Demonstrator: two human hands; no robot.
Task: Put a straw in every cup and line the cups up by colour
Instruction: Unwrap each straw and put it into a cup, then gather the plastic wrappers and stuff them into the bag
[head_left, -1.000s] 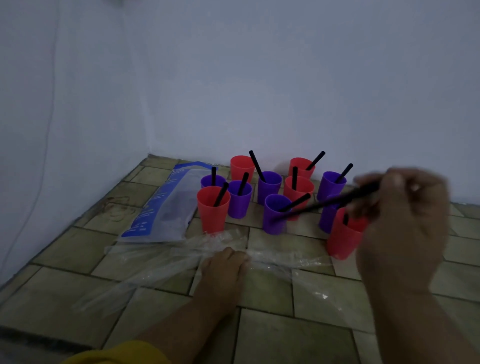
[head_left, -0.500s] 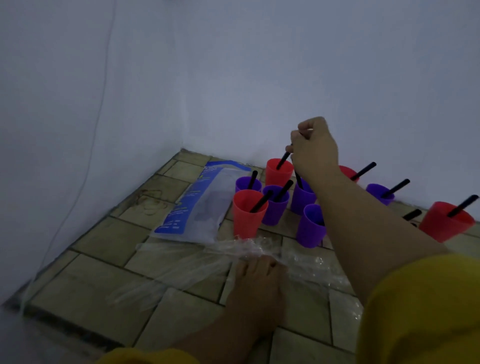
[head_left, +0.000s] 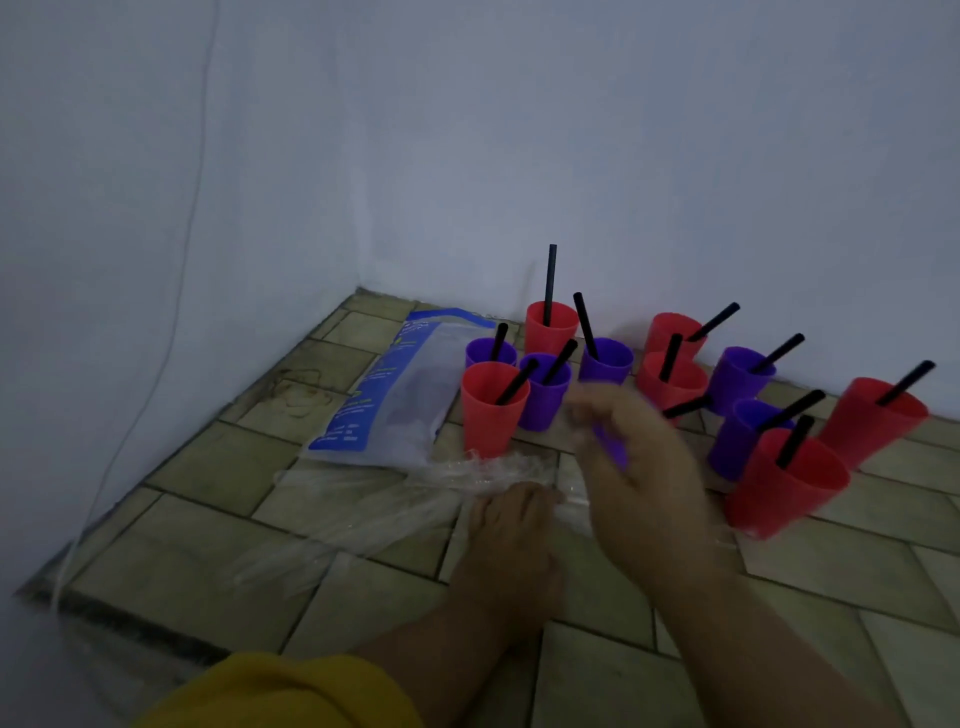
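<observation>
Several red and purple cups stand on the tiled floor near the wall, each visible one with a black straw in it. The back red cup (head_left: 551, 327) holds an upright straw (head_left: 550, 280). My right hand (head_left: 644, 467), blurred by motion, is curled round a purple cup (head_left: 612, 448) in the front middle of the group; a straw tip (head_left: 685, 406) sticks out behind the hand. Left of it stand a red cup (head_left: 488, 415) and a purple cup (head_left: 543, 400). To the right are a near red cup (head_left: 784, 488) and another red cup (head_left: 872, 421). My left hand is out of view.
A blue and white plastic bag (head_left: 395, 395) lies left of the cups. Crumpled clear wrap (head_left: 384, 504) stretches across the floor in front, under my bare foot (head_left: 511, 540). Walls close in behind and to the left, where a thin cord (head_left: 171, 291) hangs.
My right hand left the back red cup, where a straw now stands, and came down and forward onto the front purple cup. The view shifted slightly.
</observation>
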